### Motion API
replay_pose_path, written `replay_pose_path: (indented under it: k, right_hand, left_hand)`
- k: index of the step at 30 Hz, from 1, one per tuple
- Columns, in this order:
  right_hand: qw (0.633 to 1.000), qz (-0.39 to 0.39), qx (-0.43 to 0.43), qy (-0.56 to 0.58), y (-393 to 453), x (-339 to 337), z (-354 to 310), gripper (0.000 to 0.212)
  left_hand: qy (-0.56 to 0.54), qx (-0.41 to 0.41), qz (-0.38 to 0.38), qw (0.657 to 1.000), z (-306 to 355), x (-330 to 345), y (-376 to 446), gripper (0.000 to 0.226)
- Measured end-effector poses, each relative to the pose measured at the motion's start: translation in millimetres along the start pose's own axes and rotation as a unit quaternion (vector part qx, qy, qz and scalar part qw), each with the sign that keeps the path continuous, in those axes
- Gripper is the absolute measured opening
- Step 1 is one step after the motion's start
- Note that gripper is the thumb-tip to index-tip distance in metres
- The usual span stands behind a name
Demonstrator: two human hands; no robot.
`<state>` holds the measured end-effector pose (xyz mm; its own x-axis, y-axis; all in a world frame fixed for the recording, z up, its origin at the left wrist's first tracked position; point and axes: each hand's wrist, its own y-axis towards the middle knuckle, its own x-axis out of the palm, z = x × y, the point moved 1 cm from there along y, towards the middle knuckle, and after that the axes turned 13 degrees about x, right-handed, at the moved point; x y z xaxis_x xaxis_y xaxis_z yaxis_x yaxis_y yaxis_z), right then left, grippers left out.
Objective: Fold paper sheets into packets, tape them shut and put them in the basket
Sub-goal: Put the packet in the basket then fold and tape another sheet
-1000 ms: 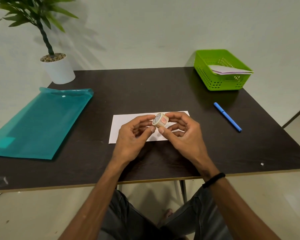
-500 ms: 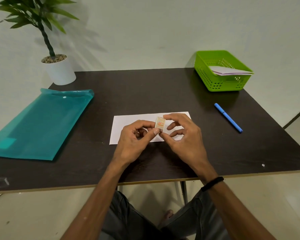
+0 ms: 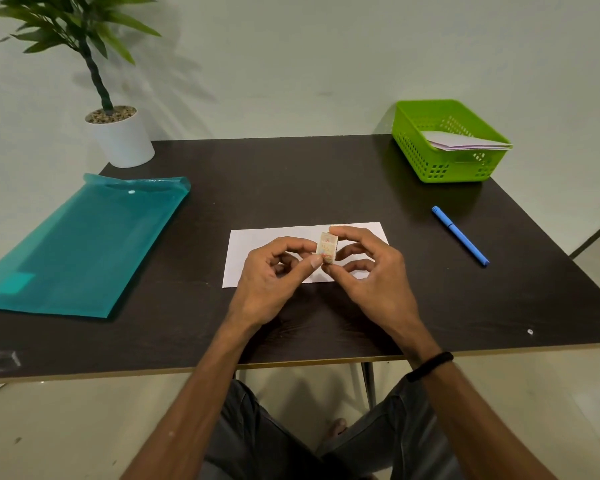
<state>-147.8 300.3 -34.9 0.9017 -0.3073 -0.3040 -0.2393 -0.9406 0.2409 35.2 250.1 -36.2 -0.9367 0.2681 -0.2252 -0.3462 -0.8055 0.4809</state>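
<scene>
Roll of tape (image 3: 326,248): small, pale, printed label, seen edge-on; held above the folded paper, between both hands. Pinched from the near side by the left hand (image 3: 274,282), thumb tip against its lower edge, other fingers curled in behind. Gripped also by the right hand (image 3: 371,271), forefinger arched over the top of the roll, thumb meeting it from below; remaining fingers bent and spread beside it. Loose end of tape not to be made out. Label print too small to read.

Folded paper (image 3: 267,244): white, oblong, flat on the table just beyond the hands; near edge and middle partly covered by fingers and roll, so any seam or flap hidden.

Basket (image 3: 426,157): green, perforated plastic, far right corner of the table, well apart from the hands. Contents: packets (image 3: 465,142) of white folded paper, lying tilted, one end resting on the right rim; count uncertain.

Table (image 3: 309,181): dark top, pale edge banding at the near side.

Pen (image 3: 459,234): blue, capped, lying diagonally on the table between basket and folded paper, touching neither.

Folder (image 3: 84,244): translucent teal plastic, snap button near far edge, flat on the left of the table; near left corner cut off by the frame.

Potted plant (image 3: 118,136): white pot, pebbled top, twisted stem, far left corner; leaves cut off at the top.

Wristband (image 3: 428,366): black, on right wrist.
</scene>
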Motion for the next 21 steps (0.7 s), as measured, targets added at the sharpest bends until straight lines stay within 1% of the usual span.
replay_pose_path:
  k: [6, 10, 17, 21]
  right_hand:
    - [0.995, 0.023, -0.052, -0.077, 2.2, 1.2, 4.9, 0.051]
    - [0.992, 0.034, -0.069, -0.096, 3.5, 0.8, 7.9, 0.049]
    - [0.992, 0.035, -0.077, -0.096, 2.1, 0.8, 7.3, 0.051]
    - [0.992, 0.033, -0.066, -0.101, 2.4, 0.3, 7.2, 0.053]
  left_hand:
    - [-0.019, -0.001, 0.034, 0.999, -2.9, -1.3, 0.2, 0.018]
    - [-0.034, -0.003, 0.039, 0.999, -2.7, 0.0, -0.5, 0.022]
    - [0.033, 0.051, 0.042, 0.997, 4.1, 1.8, -2.7, 0.031]
    - [0.061, 0.065, 0.053, 0.995, 4.7, 1.1, -4.2, 0.028]
